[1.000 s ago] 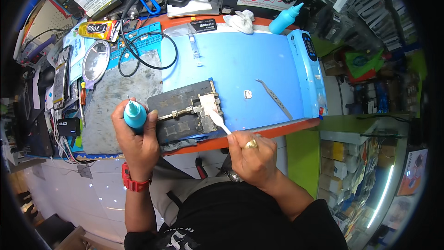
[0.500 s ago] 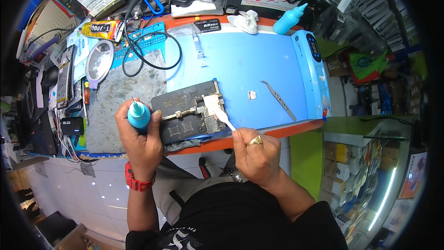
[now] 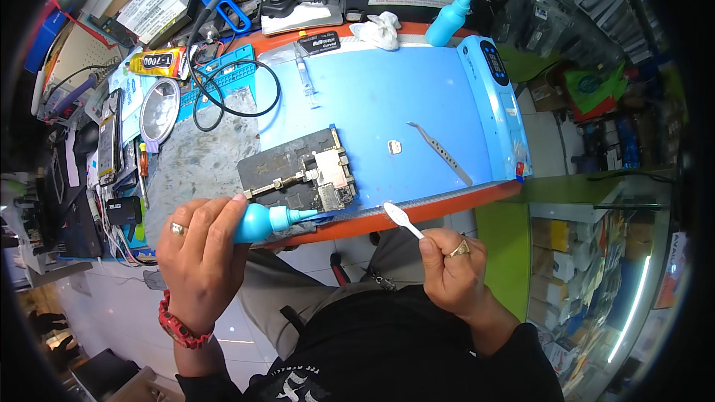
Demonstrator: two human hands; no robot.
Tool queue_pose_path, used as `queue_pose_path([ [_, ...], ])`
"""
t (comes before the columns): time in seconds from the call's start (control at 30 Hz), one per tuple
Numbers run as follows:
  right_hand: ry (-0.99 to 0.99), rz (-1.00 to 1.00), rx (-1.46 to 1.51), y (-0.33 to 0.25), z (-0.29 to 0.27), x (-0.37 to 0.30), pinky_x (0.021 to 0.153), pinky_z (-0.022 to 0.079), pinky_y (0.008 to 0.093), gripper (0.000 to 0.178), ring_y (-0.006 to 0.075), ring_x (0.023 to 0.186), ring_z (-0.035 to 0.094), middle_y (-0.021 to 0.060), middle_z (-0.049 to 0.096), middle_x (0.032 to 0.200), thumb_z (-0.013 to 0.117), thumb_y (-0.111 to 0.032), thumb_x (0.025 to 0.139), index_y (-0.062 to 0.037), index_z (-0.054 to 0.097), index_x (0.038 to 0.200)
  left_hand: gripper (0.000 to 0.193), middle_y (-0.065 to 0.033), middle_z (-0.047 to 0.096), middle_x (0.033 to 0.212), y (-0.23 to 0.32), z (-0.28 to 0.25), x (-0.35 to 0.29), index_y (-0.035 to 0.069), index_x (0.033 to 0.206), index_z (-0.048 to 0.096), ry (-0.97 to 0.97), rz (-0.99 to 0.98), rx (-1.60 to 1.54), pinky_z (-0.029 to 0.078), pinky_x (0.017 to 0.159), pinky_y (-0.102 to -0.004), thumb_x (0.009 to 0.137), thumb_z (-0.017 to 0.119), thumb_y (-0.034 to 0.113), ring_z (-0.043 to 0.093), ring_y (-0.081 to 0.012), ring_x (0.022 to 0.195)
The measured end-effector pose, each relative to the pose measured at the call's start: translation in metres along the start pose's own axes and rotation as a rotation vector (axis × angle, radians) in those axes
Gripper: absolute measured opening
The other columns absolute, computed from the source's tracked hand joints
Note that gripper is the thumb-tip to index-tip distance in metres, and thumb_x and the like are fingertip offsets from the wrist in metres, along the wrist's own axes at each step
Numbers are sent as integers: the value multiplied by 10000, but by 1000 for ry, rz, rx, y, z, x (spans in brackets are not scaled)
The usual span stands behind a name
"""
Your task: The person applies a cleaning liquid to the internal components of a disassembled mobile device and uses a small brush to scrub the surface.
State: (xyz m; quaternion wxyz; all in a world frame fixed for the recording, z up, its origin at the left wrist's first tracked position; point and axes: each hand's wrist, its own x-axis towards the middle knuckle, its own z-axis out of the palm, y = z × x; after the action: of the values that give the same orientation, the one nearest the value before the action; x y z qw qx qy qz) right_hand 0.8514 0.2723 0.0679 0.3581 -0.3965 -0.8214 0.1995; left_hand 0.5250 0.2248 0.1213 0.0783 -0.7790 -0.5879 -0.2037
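Observation:
My left hand (image 3: 197,260) is wrapped round a turquoise squeeze bottle (image 3: 261,225), tipped on its side with its nozzle pointing right, just off the table's front edge. A small white brush (image 3: 399,216) like a toothbrush is pinched in my right hand (image 3: 456,272), its head raised and bristles turned up, apart from the board. Between and beyond my hands, a dark board holder (image 3: 272,164) lies at the front of the blue mat, clamping a circuit board (image 3: 332,170) with a pale metallic patch. Neither hand touches the holder.
On the blue mat (image 3: 357,97) lie curved tweezers (image 3: 443,155), a small silvery square piece (image 3: 394,147) and a thin syringe (image 3: 306,82). A second turquoise bottle (image 3: 450,21) stands behind, near a crumpled white tissue (image 3: 378,30). A black cable (image 3: 277,89) loops at left; a blue device (image 3: 491,104) borders the right.
My left hand has tipped the bottle from pointing upward to sideways, nozzle rightward. My right hand has drawn the brush off the board, toward me and to the right.

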Motion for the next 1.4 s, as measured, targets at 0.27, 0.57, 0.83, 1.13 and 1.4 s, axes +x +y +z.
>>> queue_pose_path([
  [0.27,9,-10,-4,0,-1,2,467,459,354,81,230,501,618,61,624,698,734,-10,978,-15,661,944,435,-86,769,1076,8,-14,14,41,1243,753,-33,170,209,510,719,-384,810,797,38,730,-238,927],
  [0.57,12,-6,11,0,1,3,477,474,350,85,229,506,626,64,647,718,752,-23,972,-14,669,959,363,-71,781,1065,4,-9,18,41,1205,764,-34,198,208,490,677,-355,843,739,34,737,-209,899],
  [0.83,-44,-72,-14,-8,29,18,482,499,366,96,256,524,652,87,661,721,759,-43,965,-14,671,939,453,-87,764,1017,1,-7,15,41,1209,747,-42,161,172,493,690,-389,770,854,67,731,-251,869],
  [1.13,-20,-102,-75,-6,43,26,452,480,389,144,256,490,614,97,637,703,758,-40,963,-20,649,872,447,-80,769,1028,0,-5,11,41,1207,744,-37,147,147,485,680,-381,770,835,62,728,-243,863],
  [1.4,-10,-107,-130,-9,42,26,461,458,373,137,255,472,577,86,607,666,765,-17,940,-23,652,864,449,-98,761,1007,-7,6,-2,18,1211,732,85,-40,28,521,676,-384,781,852,64,727,-259,857],
])
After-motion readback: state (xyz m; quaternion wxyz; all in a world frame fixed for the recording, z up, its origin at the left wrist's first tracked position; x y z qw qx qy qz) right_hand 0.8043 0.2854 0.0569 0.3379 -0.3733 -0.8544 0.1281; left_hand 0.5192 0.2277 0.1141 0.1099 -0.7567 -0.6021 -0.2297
